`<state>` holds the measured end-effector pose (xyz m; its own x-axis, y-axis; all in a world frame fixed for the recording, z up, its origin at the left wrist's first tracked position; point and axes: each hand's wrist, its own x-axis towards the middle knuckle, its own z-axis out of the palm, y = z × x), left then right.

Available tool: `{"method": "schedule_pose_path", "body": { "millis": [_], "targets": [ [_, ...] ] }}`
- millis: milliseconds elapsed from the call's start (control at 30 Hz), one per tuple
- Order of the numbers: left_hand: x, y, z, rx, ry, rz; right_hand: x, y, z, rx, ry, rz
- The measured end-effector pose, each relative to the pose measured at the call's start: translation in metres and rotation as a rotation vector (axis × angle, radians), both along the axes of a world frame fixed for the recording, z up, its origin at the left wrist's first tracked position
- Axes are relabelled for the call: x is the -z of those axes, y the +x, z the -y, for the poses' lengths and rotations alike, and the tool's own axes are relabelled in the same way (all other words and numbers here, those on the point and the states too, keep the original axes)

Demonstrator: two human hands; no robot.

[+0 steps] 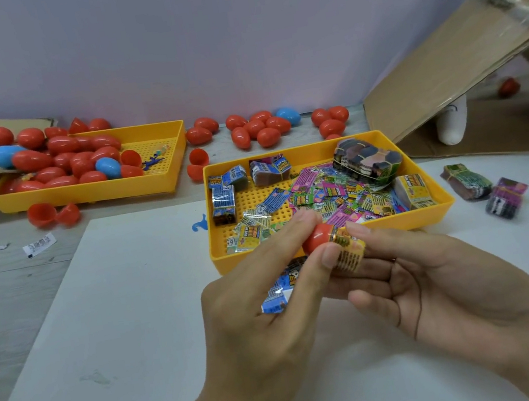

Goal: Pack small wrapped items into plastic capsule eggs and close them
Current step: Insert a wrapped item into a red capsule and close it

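In the head view, a red egg half (314, 239) is pinched between the thumb and fingers of the left hand (265, 300), just in front of the near rim of the nearer yellow tray (317, 148). Its open mouth is turned toward the right hand (417, 276), presumably so that filling can be fed in sideways. A rolled yellow wrapper (349, 251) is pinched by the right fingertips and is being pressed into that mouth; most of it is outside the shell, so the stuffing step is judged to be only begun. A blue packet (278, 293) is tucked under the left hand's lower fingers, probably kept as the next piece to go in.

The nearer yellow tray itself is filled with loose packets (332, 200) and banded bundles (367, 161), kept within short reach of both hands. To its far left, a second yellow tray (162, 178) holds red and blue eggs (69, 158); more closed eggs (262, 128) are scattered just behind the nearer tray, and open red halves (198, 164) lie at its far left corner, likely the matching caps. Right of the tray, two more bundles (485, 189) rest on the white sheet (134, 307), and a cardboard flap (465, 75) leans behind.

The cap is not yet fitted.
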<state>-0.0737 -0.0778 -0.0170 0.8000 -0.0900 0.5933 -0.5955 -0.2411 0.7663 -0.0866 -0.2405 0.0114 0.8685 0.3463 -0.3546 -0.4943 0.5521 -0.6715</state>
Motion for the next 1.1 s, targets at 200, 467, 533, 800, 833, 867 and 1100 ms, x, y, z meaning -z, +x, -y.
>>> {"method": "schedule_pose_path", "body": {
  "millis": [200,467,533,800,833,867,1100],
  "targets": [
    [0.0012,0.0010,-0.0020,0.006,0.006,0.052,0.0002,-0.0013,-0.0009,0.007,0.044,-0.024],
    [0.0042,0.0043,-0.0026,0.062,0.029,0.077,0.0004,0.0004,0.0017,0.101,0.002,-0.021],
    [0.0046,0.0044,-0.0035,0.084,0.006,0.045,-0.0002,0.0005,0.0007,0.102,-0.033,-0.036],
    [0.0033,0.0022,-0.0018,0.147,-0.043,-0.046,-0.0019,0.0000,0.0021,0.125,-0.045,-0.041],
    [0.0035,0.0022,-0.0017,0.149,-0.038,-0.042,-0.0021,0.0001,0.0025,0.121,-0.053,-0.032],
    [0.0039,0.0024,-0.0016,0.153,-0.037,-0.041,-0.0020,0.0002,0.0029,0.118,-0.062,-0.026],
    [0.0055,0.0044,-0.0030,0.204,0.017,-0.040,-0.0009,0.0013,0.0037,0.107,-0.103,-0.004]
  ]
}}
